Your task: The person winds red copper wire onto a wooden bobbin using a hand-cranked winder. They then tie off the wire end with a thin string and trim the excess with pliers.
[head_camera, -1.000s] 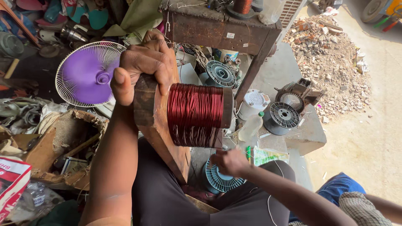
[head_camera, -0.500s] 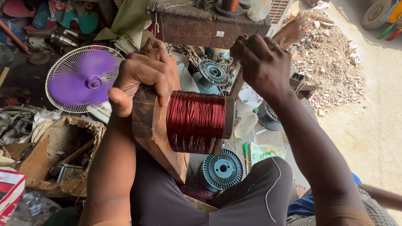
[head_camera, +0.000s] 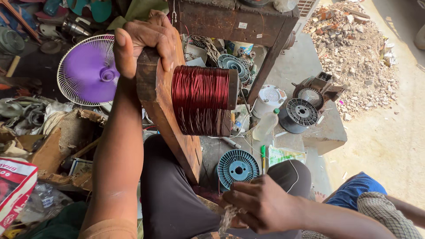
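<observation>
My left hand (head_camera: 144, 37) is clamped over the top of the wooden board (head_camera: 166, 115), fingers curled over its upper edge and thumb pressed on the near side, holding it upright against my thigh. On the board's right face sits the coil of red wire (head_camera: 200, 100), wound thick and even, with a wooden end plate on its far side. My right hand (head_camera: 261, 206) is low, near my knee, fingers pressed together on a small tuft of pale fibre or fine strands; I can't tell exactly what it is, since that spot is blurred. Just beyond that hand a blue plastic spool (head_camera: 238, 167) lies flat on the floor, and a green pen (head_camera: 263, 156) lies just beside it. The purple fan (head_camera: 90, 68) in its white cage stands off to the left.

As I judge it, this is a steadying step: left hand bracing the board, right hand busy with loose material down low. A next move would call for keeping the board upright and bringing the right hand up to the coil without loosening the turns.
</observation>
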